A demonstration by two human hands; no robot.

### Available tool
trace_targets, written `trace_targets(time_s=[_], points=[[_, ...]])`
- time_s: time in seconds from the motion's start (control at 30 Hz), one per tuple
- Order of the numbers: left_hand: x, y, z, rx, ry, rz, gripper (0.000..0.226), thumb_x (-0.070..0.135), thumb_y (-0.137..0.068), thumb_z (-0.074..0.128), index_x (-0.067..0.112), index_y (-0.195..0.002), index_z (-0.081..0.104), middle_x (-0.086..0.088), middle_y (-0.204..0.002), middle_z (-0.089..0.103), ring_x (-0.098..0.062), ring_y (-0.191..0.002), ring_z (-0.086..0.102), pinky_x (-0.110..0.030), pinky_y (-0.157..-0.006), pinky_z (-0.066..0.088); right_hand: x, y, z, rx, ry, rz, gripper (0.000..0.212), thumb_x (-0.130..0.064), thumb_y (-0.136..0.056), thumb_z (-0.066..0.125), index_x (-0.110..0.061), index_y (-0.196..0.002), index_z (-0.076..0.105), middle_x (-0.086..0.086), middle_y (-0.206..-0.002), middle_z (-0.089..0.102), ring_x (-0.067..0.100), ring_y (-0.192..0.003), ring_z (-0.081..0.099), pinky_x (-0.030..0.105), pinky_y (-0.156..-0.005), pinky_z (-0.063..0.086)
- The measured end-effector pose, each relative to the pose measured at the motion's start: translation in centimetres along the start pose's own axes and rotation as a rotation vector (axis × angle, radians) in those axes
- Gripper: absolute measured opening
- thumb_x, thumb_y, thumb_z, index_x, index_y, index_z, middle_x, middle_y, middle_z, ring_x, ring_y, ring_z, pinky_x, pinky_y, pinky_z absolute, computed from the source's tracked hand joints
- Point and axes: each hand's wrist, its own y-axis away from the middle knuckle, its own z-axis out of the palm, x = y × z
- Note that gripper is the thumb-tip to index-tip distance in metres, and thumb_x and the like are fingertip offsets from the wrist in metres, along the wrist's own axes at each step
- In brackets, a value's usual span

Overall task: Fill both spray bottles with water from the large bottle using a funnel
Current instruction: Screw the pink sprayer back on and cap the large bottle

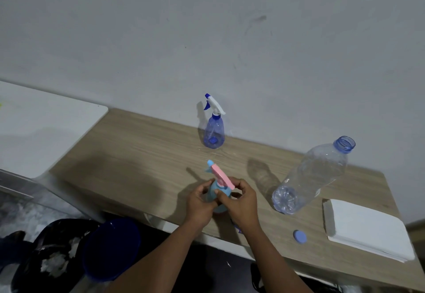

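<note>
Small light-blue plastic spray bottle with a pink trigger head stands near the front edge of the light wood-grain table, roughly mid-table, held between both hands. Left hand wraps the bottle body from the left, fingers curled around it. Right hand grips at the neck just under the pink head, thumb and fingers pinched on the collar. Hands close together, nearly touching, both clamped on this bottle. Pink head points away and to the left, with a light-blue nozzle tip.

Behind it, near the wall, a translucent blue plastic spray bottle with a white and blue trigger head stands upright, head on, untouched, well apart from the hands.

To the right, a large clear plastic water bottle with a blue neck ring stands on the table, uncapped, mouth open; looks leaning in this wide-angle view. Water level cannot be told. Its round blue plastic cap lies flat on the table near the front edge, in front of the large bottle and apart from it. Just right of the cap, a stack of white paper napkins sits at the table's right front corner.

A small blue item on the table under the right wrist is mostly hidden; cannot tell what it is.

Left of the table, a white flat surface. Below the table edge, a dark blue round lid beside a black bin bag.
</note>
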Motion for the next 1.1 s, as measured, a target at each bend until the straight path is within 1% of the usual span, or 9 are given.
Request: trace_targets(time_s=[0.1, 0.23, 0.4, 0.5, 0.67, 0.83, 0.9, 1.0, 1.1], points=[[-0.2, -0.2, 0.0, 0.012, -0.001, 0.013, 0.052, -0.013, -0.070, 0.077, 0.015, -0.113, 0.069, -0.005, -0.110, 0.073, -0.018, -0.100, 0.070, -0.023, -0.076, 0.056, 0.5, 0.2, -0.1, 0.037, -0.046, 0.033, 0.037, -0.009, -0.064, 0.089, -0.012, -0.089, 0.063, -0.004, -0.105, 0.073, 0.010, -0.100, 0.069, 0.025, -0.077, 0.053], [-0.3, -0.3, 0.1, 0.033, -0.012, 0.006, 0.047, -0.016, -0.071, 0.071, 0.012, -0.109, 0.069, -0.010, -0.108, 0.073, -0.021, -0.096, 0.071, -0.024, -0.076, 0.057, 0.1, 0.2, 0.2, -0.001, 0.013, -0.006, 0.047, -0.022, -0.066, 0.088, -0.020, -0.109, 0.068, -0.011, -0.105, 0.072, 0.004, -0.099, 0.066, 0.021, -0.080, 0.054], [-0.3, -0.3, 0.1, 0.034, -0.038, 0.004, 0.042, -0.013, -0.071, 0.074, 0.018, -0.099, 0.070, -0.009, -0.103, 0.074, -0.022, -0.092, 0.071, -0.031, -0.076, 0.058, 0.1, 0.5, 0.2, 0.058, -0.009, 0.030, 0.039, -0.025, -0.066, 0.090, -0.018, -0.096, 0.066, -0.008, -0.097, 0.071, 0.009, -0.092, 0.068, 0.024, -0.079, 0.054], [-0.5, -0.3, -0.1, 0.043, -0.083, 0.008, 0.041, -0.007, -0.071, 0.077, 0.018, -0.104, 0.071, -0.004, -0.103, 0.074, -0.020, -0.095, 0.071, -0.031, -0.078, 0.059, -0.2, 0.8, 0.5, 0.025, 0.054, -0.027, 0.047, -0.037, -0.069, 0.080, -0.022, -0.111, 0.067, -0.013, -0.108, 0.069, 0.003, -0.101, 0.064, 0.021, -0.086, 0.051], [-0.2, -0.2, 0.1, 0.050, -0.101, 0.020, 0.043, -0.016, -0.073, 0.071, 0.018, -0.098, 0.068, -0.005, -0.098, 0.073, -0.008, -0.083, 0.070, -0.018, -0.069, 0.055, -0.6, 0.6, 0.9, 0.060, 0.103, -0.034, 0.022, -0.023, -0.083, 0.079, -0.031, -0.099, 0.067, -0.013, -0.100, 0.070, 0.002, -0.094, 0.065, 0.027, -0.082, 0.055], [-0.3, -0.3, -0.1, 0.041, -0.123, 0.002, 0.039, -0.002, -0.073, 0.079, 0.021, -0.104, 0.071, -0.002, -0.105, 0.074, -0.018, -0.096, 0.072, -0.033, -0.079, 0.060, -0.5, 1.2, 1.4, 0.046, 0.091, -0.042, 0.027, -0.028, -0.086, 0.076, -0.026, -0.110, 0.063, -0.014, -0.107, 0.065, 0.003, -0.101, 0.061, 0.021, -0.085, 0.049], [-0.2, -0.2, 0.0, 0.049, -0.120, -0.005, 0.039, -0.004, -0.074, 0.079, 0.020, -0.103, 0.070, -0.004, -0.104, 0.074, -0.019, -0.096, 0.072, -0.028, -0.073, 0.058, -0.8, 0.8, 1.9, 0.073, 0.113, -0.044, 0.016, -0.026, -0.088, 0.073, -0.029, -0.101, 0.064, -0.011, -0.103, 0.064, 0.005, -0.099, 0.059, 0.026, -0.082, 0.047], [-0.1, -0.3, 0.0, 0.057, -0.143, 0.011, 0.042, -0.003, -0.073, 0.079, 0.022, -0.105, 0.068, -0.003, -0.107, 0.073, -0.017, -0.098, 0.071, -0.024, -0.073, 0.056, -1.4, 0.3, 2.3, 0.147, 0.064, 0.042, 0.028, -0.024, -0.079, 0.082, -0.033, -0.090, 0.058, -0.009, -0.094, 0.066, 0.008, -0.089, 0.062, 0.024, -0.072, 0.047], [0.0, -0.2, -0.2, 0.036, -0.170, -0.004, 0.043, -0.004, -0.074, 0.078, 0.024, -0.106, 0.069, -0.002, -0.107, 0.073, -0.016, -0.099, 0.071, -0.021, -0.071, 0.056, -0.7, 0.7, 2.0, 0.076, 0.079, 0.026, 0.026, -0.030, -0.084, 0.077, -0.030, -0.104, 0.060, -0.012, -0.104, 0.065, 0.006, -0.098, 0.061, 0.026, -0.080, 0.052]])
